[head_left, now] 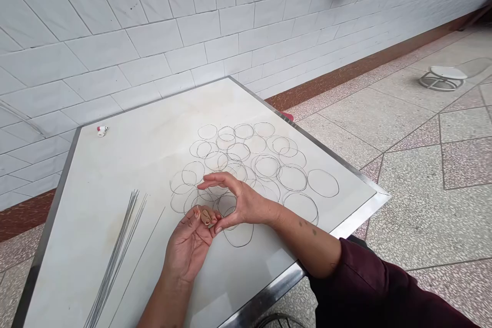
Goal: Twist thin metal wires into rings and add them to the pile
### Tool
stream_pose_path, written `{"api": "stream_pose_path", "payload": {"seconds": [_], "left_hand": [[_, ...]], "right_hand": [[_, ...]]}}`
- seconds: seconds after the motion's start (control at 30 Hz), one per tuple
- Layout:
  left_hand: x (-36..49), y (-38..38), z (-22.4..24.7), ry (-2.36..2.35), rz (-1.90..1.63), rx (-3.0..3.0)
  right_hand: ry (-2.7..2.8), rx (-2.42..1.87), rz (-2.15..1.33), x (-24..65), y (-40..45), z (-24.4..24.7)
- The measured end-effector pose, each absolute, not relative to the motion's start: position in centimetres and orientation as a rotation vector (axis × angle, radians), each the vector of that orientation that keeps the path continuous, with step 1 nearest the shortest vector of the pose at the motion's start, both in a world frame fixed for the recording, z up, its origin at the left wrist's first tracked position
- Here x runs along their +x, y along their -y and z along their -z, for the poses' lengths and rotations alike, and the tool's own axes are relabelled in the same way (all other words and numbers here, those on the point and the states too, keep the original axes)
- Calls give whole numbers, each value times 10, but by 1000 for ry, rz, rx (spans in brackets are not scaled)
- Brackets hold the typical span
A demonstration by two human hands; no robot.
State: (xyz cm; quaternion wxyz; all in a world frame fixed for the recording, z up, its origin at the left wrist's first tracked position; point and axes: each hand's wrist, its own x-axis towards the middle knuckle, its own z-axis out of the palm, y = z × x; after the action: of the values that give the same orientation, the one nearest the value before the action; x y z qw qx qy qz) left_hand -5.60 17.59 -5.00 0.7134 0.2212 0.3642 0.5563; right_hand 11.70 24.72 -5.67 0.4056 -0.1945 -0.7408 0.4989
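My left hand (189, 243) is raised over the near middle of the table, palm up, with its fingertips pinched together. What appears to be a thin wire shows as a fine tip at the pinch; most of it is hidden or too fine to follow. A brown wrapping (206, 217) sits around one fingertip. Just right of it, my right hand (246, 202) curves in a wide C, thumb and fingers apart, its thumb close to the left fingertips. Below and beyond both hands, several thin wire rings (292, 178) lie flat, many overlapping.
A bundle of straight wires (119, 256) lies on the white table (154, 164) at the left, with a single wire (138, 261) beside it. A small white and pink object (102, 130) sits at the far left corner. A low stool (448, 74) stands on the floor.
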Motion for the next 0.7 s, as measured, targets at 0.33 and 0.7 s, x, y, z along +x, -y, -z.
{"api": "stream_pose_path", "payload": {"seconds": [0.33, 0.7], "left_hand": [[-53, -177, 52, -864, -1288, 445], [-53, -174, 49, -814, -1243, 488]], "right_hand": [[1909, -483, -1225, 115, -251, 65], [1917, -481, -1204, 119, -249, 57]]}}
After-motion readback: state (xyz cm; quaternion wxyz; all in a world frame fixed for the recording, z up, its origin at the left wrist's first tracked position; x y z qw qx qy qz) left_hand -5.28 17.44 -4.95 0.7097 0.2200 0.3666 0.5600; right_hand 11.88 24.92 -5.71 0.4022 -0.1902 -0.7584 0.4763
